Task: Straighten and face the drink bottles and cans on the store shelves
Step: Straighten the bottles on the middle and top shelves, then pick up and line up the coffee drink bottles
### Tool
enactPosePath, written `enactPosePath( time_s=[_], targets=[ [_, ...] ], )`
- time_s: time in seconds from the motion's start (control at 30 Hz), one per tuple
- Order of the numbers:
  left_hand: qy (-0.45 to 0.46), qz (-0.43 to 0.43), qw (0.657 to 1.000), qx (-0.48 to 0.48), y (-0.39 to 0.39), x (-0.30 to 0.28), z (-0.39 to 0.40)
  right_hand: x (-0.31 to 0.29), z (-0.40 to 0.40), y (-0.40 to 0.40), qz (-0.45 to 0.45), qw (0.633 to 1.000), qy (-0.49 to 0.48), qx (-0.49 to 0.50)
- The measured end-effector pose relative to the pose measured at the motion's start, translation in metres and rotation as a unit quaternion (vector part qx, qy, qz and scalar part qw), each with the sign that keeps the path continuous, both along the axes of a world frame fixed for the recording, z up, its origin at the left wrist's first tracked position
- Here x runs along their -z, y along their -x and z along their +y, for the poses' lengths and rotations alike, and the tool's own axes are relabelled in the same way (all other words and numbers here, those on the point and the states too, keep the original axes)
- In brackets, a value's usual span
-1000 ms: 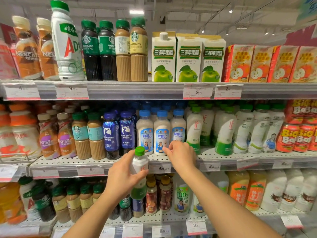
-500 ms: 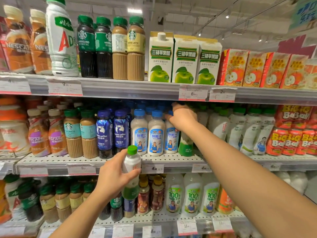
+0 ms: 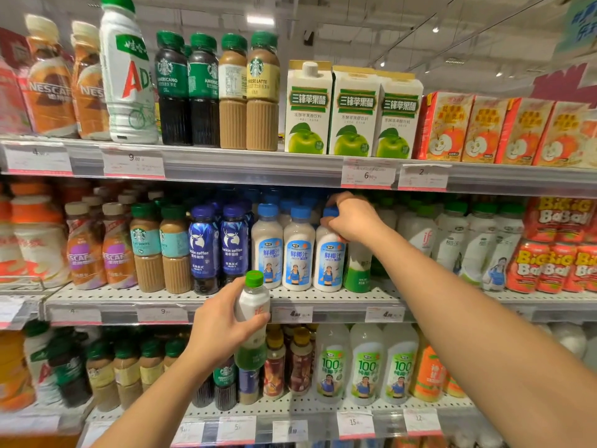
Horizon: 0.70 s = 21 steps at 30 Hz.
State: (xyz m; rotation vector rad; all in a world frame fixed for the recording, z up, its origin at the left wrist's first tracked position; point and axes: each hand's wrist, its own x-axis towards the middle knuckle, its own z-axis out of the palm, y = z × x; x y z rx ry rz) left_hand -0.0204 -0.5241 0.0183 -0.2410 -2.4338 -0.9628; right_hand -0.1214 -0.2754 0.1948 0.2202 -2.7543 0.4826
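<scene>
Bottles fill three shelves, and two of them are being handled at this moment. A green-capped bottle (image 3: 253, 321) is held out in front of the middle shelf (image 3: 226, 299), clear of the row, with the left hand (image 3: 219, 331) wrapped round its waist; fingers and thumb are curled about the body below the shoulder. The right hand (image 3: 352, 218) is closed over the top of a blue-capped bottle (image 3: 329, 263), the rightmost of three such bottles standing at the shelf's front edge, its fingers curled about the cap and neck. Just beside it, partly hidden under the wrist, a white and green bottle (image 3: 357, 270) stands on the shelf.

Both held bottles appear full and sealed, so moderate weight is to be expected, with the mass set low. The plastic walls are judged stiff enough while full, though a hard squeeze at the waist would dent them. Glossy sleeves may be slippery, more so if chilled; whether they are damp cannot be told. For turning a label forward, the ridged cap is the better hold, as little force is needed and the sleeve is not scuffed. For carrying or setting down, the waist is the safer place. Tall, narrow bottles packed closely are judged easy to topple if nudged near the top.
</scene>
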Motion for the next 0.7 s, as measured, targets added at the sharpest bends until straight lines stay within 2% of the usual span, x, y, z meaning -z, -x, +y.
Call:
enactPosePath(
  time_s=[0.1, 0.17, 0.23, 0.3, 0.43, 0.57, 0.7],
  targets=[
    [-0.001, -0.005, 1.000, 0.002, 0.001, 0.000, 0.000, 0.000, -0.001, -0.007, 0.013, 1.000, -0.019, 0.018],
    [-0.008, -0.004, 1.000, 0.005, 0.000, 0.000, -0.001, 0.000, -0.009, -0.017, 0.097, 0.989, -0.106, 0.036],
    [-0.014, -0.005, 1.000, 0.008, 0.000, 0.000, -0.001, 0.002, -0.024, -0.028, 0.183, 0.970, -0.163, 0.013],
    [-0.014, -0.006, 1.000, 0.010, 0.000, 0.000, -0.001, 0.006, -0.044, -0.032, 0.206, 0.964, -0.163, -0.045],
    [-0.019, -0.010, 1.000, 0.011, 0.001, 0.000, -0.003, 0.002, -0.081, -0.023, 0.111, 0.980, -0.123, -0.108],
    [-0.020, -0.007, 1.000, 0.014, 0.000, -0.002, -0.003, -0.009, -0.104, -0.011, 0.013, 0.988, -0.129, -0.086],
    [-0.030, -0.009, 0.999, 0.020, 0.000, 0.000, -0.004, -0.012, -0.119, -0.006, -0.013, 0.990, -0.119, -0.069]
  ],
)
